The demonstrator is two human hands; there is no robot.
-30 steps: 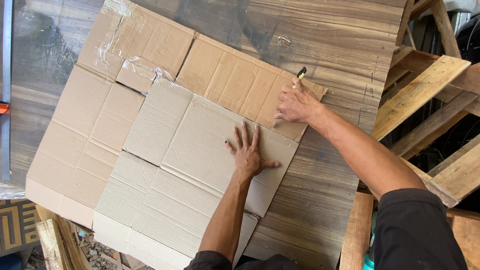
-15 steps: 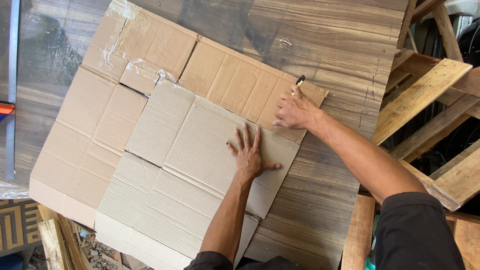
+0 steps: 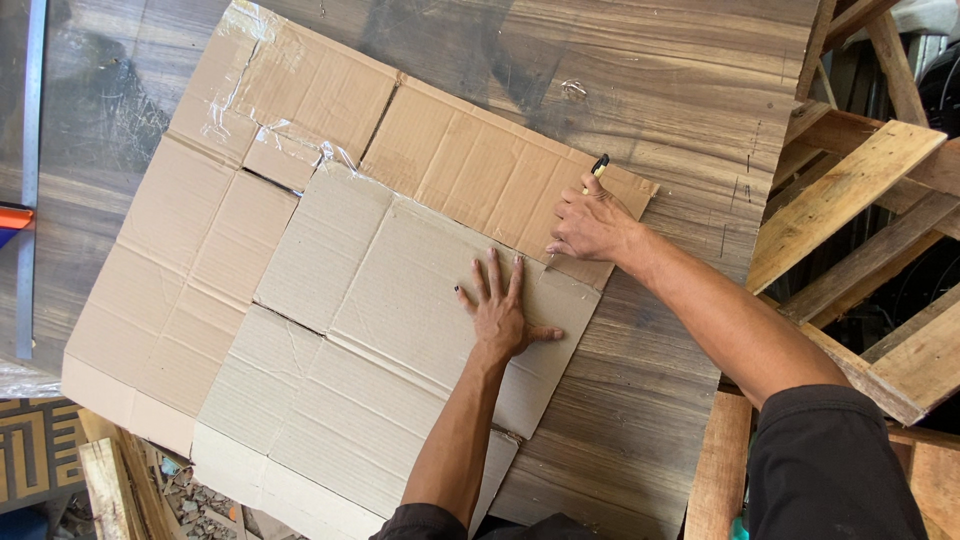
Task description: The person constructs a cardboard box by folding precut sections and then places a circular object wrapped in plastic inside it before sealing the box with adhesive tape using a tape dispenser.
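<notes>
The cardboard lies flat on the dark wooden table. The left hand presses it, fingers spread. The right hand grips a pen at its upper edge. Wooden pallets stand to the right.

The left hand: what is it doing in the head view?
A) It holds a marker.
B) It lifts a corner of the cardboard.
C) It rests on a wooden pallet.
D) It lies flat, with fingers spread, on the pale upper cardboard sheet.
D: the left hand presses palm down, fingers spread, on the pale cardboard sheet, while the right hand holds the marker.
</notes>
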